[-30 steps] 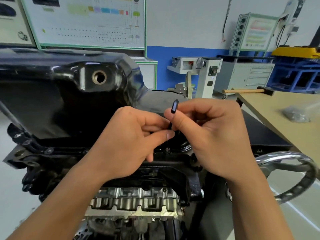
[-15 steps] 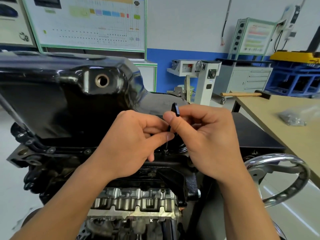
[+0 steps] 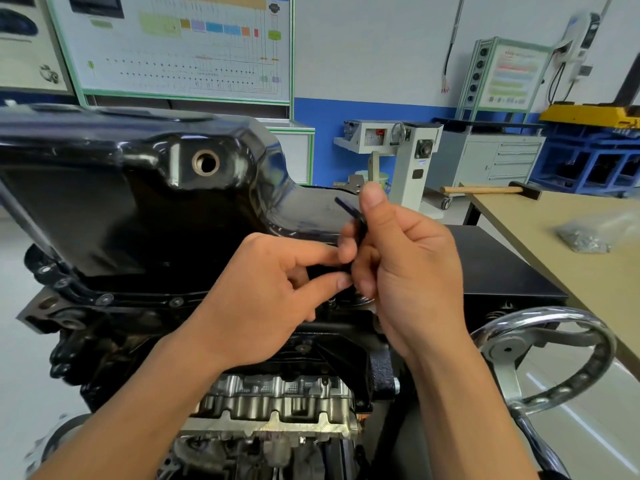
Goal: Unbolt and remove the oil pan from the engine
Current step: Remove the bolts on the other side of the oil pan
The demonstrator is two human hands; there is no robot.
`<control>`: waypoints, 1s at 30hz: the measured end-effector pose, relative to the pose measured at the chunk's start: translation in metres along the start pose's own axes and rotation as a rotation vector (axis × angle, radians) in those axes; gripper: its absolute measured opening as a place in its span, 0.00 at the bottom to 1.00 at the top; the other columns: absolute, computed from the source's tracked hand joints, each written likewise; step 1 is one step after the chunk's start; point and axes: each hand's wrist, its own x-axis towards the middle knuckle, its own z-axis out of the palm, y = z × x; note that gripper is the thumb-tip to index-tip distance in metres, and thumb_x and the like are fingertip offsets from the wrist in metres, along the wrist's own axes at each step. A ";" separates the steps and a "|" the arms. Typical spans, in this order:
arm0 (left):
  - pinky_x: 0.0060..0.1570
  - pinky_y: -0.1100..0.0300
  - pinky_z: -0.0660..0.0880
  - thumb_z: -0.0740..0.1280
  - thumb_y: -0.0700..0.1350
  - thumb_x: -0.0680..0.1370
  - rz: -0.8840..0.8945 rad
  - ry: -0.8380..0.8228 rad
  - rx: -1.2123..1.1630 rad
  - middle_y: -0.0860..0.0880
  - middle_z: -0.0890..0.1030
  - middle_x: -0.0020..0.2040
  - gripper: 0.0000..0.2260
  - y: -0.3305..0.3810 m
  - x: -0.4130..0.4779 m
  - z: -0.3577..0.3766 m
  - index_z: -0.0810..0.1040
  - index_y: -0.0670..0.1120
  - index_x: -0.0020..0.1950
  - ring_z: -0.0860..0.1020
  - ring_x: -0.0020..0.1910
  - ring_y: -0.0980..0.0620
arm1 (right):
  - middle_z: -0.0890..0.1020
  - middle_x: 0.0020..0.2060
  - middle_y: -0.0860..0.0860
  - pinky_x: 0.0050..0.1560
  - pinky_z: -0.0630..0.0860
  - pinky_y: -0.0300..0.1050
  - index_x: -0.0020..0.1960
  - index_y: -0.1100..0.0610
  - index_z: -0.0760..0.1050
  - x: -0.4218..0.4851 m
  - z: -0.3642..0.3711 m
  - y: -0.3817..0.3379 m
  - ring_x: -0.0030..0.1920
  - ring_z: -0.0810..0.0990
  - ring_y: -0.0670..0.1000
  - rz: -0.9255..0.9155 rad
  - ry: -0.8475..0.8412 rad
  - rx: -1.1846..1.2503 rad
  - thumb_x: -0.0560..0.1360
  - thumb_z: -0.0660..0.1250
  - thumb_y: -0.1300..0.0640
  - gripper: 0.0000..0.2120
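Presently we find both hands together on a hex key [image 3: 360,226]: the right hand [image 3: 408,271] pinches its bent top and the left hand [image 3: 263,296] pinches the shaft below. Its tip is hidden at the near flange of the oil pan [image 3: 138,202], which sits atop the engine [image 3: 277,396]. We advise keeping the key upright and fully seated.

wall [image 3: 374,46]: white over a blue band | far left: chart board [image 3: 173,46] in green frame | far centre: white machine [image 3: 412,157] on casters, grey drawer cabinet [image 3: 502,161] right of it, panel stand [image 3: 509,74] behind | far right: blue rack [image 3: 588,161] | right: tan table [image 3: 519,220], hammer [image 3: 485,189] at its far end, bag [image 3: 585,237] nearer | floor [image 3: 14,375]: pale grey, glossy
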 end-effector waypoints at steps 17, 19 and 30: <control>0.20 0.60 0.70 0.73 0.57 0.69 0.020 0.232 0.023 0.52 0.76 0.21 0.10 0.004 0.000 0.006 0.83 0.51 0.36 0.71 0.18 0.45 | 0.81 0.33 0.56 0.33 0.73 0.41 0.42 0.57 0.85 -0.001 -0.030 0.005 0.31 0.73 0.57 -0.292 -0.103 -0.381 0.65 0.81 0.59 0.08; 0.20 0.61 0.67 0.76 0.51 0.70 0.038 0.234 0.053 0.52 0.75 0.21 0.08 0.003 0.001 0.008 0.83 0.49 0.36 0.69 0.18 0.49 | 0.80 0.33 0.52 0.33 0.72 0.40 0.41 0.55 0.84 -0.001 -0.025 0.009 0.30 0.72 0.52 -0.310 -0.102 -0.395 0.66 0.81 0.60 0.07; 0.27 0.71 0.67 0.67 0.48 0.78 0.054 0.003 -0.004 0.52 0.76 0.24 0.12 0.004 0.003 0.005 0.79 0.55 0.34 0.71 0.21 0.58 | 0.78 0.36 0.55 0.41 0.75 0.46 0.50 0.56 0.85 -0.002 -0.035 0.001 0.39 0.77 0.51 -0.299 -0.287 -0.603 0.79 0.67 0.58 0.07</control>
